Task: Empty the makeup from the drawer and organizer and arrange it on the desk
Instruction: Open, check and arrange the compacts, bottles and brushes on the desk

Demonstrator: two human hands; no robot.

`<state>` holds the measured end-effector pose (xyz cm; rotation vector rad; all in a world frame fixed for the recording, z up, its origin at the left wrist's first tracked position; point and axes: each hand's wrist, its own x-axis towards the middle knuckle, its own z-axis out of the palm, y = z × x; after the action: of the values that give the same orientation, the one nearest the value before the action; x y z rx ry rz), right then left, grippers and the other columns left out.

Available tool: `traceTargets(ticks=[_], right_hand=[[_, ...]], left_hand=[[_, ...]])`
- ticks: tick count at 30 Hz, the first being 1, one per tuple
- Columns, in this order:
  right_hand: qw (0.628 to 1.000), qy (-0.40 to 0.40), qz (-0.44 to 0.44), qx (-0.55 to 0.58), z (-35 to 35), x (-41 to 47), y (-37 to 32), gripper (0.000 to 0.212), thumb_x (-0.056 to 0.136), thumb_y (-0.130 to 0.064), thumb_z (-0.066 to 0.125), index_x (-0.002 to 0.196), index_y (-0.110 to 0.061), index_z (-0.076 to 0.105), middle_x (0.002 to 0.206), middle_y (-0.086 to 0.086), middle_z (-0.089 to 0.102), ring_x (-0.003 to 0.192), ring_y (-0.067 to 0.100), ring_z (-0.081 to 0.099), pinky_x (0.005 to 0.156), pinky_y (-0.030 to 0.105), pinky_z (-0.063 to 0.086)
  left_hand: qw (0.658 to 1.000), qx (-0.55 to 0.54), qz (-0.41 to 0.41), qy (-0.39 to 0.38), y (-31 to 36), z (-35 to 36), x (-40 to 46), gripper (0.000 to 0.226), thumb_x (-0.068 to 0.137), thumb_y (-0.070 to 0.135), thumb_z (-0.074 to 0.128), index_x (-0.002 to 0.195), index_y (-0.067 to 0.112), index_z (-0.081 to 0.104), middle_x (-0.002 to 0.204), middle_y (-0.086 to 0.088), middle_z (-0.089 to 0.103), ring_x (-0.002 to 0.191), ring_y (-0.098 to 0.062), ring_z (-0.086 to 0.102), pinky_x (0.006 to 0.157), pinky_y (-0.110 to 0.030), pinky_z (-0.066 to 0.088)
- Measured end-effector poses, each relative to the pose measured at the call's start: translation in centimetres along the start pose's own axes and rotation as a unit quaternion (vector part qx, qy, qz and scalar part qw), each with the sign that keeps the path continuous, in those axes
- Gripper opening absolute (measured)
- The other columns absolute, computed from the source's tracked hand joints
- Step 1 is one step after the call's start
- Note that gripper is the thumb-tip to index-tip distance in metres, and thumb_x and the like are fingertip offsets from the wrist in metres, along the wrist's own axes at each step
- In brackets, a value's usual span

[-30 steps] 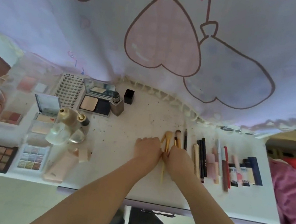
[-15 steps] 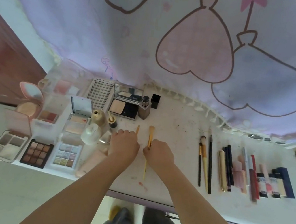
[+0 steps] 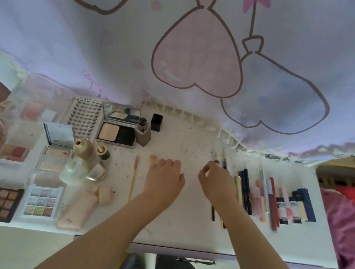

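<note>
Since half a second ago, both hands have let go of the two gold-handled makeup brushes and parted. Now the thin gold brush (image 3: pixel 133 177) lies alone on the white desk (image 3: pixel 181 222), and the wider tan-bristled brush (image 3: pixel 152 159) lies just beside it, its handle hidden under the left hand (image 3: pixel 163 179). That hand rests flat, fingers relaxed. Near the row of dark pencils (image 3: pixel 245 190), the right hand (image 3: pixel 216 182) pinches thumb to forefinger; whether it holds something, I cannot tell.
</note>
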<state>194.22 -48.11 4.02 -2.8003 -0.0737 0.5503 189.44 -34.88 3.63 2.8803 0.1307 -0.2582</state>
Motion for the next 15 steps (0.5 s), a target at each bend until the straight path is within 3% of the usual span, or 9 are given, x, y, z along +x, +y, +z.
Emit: traceTargets(ticks=[3, 7, 12, 15], right_hand=[[0.998, 0.009, 0.028, -0.055, -1.0, 0.9, 3.1, 0.026, 0.098, -0.030, 0.039, 0.114, -0.016, 0.053, 0.100, 0.007, 0.067, 0.091, 0.025, 0.063, 0.067, 0.030, 0.047], [0.994, -0.003, 0.017, -0.111, -0.1, 1.6, 4.8, 0.028, 0.099, -0.033, 0.038, 0.117, -0.016, 0.053, 0.101, 0.005, 0.067, 0.091, 0.023, 0.064, 0.067, 0.029, 0.047], [0.990, -0.017, -0.008, -0.142, 0.5, 2.2, 4.6, 0.033, 0.097, -0.039, 0.041, 0.110, -0.011, 0.052, 0.104, 0.007, 0.065, 0.096, 0.025, 0.061, 0.063, 0.028, 0.039], [0.992, -0.021, -0.023, -0.123, 0.0, 2.5, 3.5, 0.030, 0.094, -0.037, 0.043, 0.103, -0.011, 0.054, 0.098, 0.007, 0.065, 0.087, 0.024, 0.061, 0.063, 0.027, 0.039]], left_hand=[[0.997, -0.017, 0.043, -0.060, 4.6, 2.2, 0.9, 0.032, 0.100, 0.033, 0.030, 0.114, 0.011, 0.049, 0.115, -0.006, 0.056, 0.108, -0.024, 0.048, 0.088, -0.034, 0.036], [0.994, 0.029, 0.025, -0.104, 7.6, 4.6, 2.1, 0.037, 0.098, 0.036, 0.033, 0.121, 0.012, 0.048, 0.123, -0.008, 0.050, 0.115, -0.026, 0.042, 0.094, -0.036, 0.033], [0.991, 0.065, -0.005, -0.117, 7.5, 5.0, 2.7, 0.032, 0.098, 0.027, 0.034, 0.122, 0.012, 0.049, 0.125, -0.008, 0.048, 0.116, -0.026, 0.041, 0.096, -0.036, 0.031], [0.991, 0.071, -0.021, -0.114, 6.0, 4.3, 2.7, 0.033, 0.097, 0.025, 0.033, 0.119, 0.011, 0.053, 0.122, -0.008, 0.049, 0.114, -0.025, 0.041, 0.095, -0.035, 0.031]])
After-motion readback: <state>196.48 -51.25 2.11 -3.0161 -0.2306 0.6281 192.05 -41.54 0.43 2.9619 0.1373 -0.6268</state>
